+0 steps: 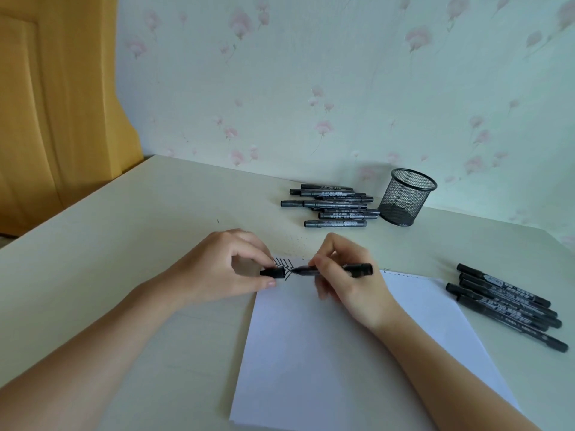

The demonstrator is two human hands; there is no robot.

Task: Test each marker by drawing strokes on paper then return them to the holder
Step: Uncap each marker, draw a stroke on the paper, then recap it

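My right hand [345, 278] grips a black marker [357, 269] held level over the top of the white paper [336, 353], tip pointing left. My left hand [227, 265] pinches the marker's black cap [272, 272] just left of the tip, a small gap between them. Black zigzag strokes [284, 264] mark the paper's top left corner. The black mesh holder [406, 196] stands at the back by the wall, with no markers showing in it. Several black markers [333, 205] lie piled left of the holder. Another group of markers [507, 304] lies right of the paper.
The cream table [140, 244] meets a flowered wall behind. A yellow wooden door [56, 104] stands beyond the table's left edge. Small ink dots [295, 244] speckle the table above the paper.
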